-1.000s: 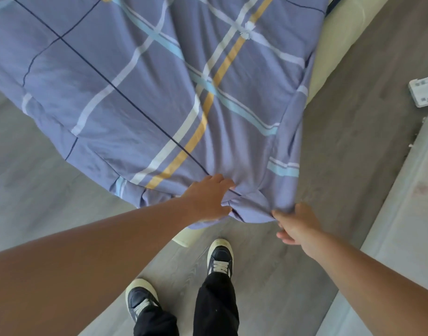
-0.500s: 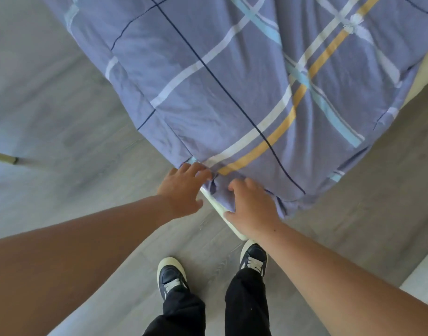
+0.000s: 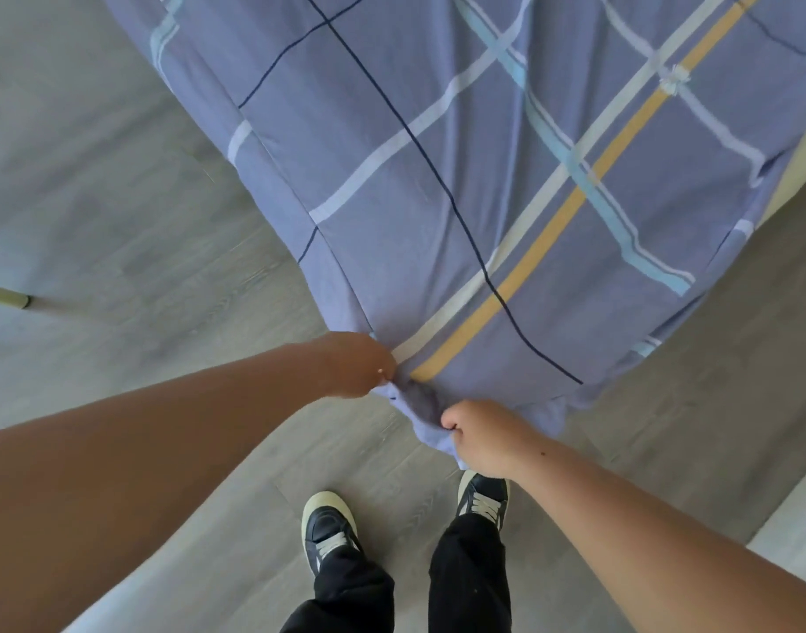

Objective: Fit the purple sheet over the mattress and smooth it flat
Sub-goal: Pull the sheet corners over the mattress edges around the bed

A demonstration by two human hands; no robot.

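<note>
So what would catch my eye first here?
The big purple plaid fabric sheet, crossed by white, yellow and blue stripes, fills the upper middle and right. At its near corner, the left hand and right hand both grip bunched cloth. Below them, dark sneakers with cream toes stand on the grey wood-look floor.

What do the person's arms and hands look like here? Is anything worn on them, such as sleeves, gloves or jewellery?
The left arm and the right arm are bare as far as the picture shows: no sleeves, no gloves, no watch or bracelet. The left hand has a tiny bright spot by a finger, perhaps a ring, too small to tell. The right hand wears nothing visible.
</note>
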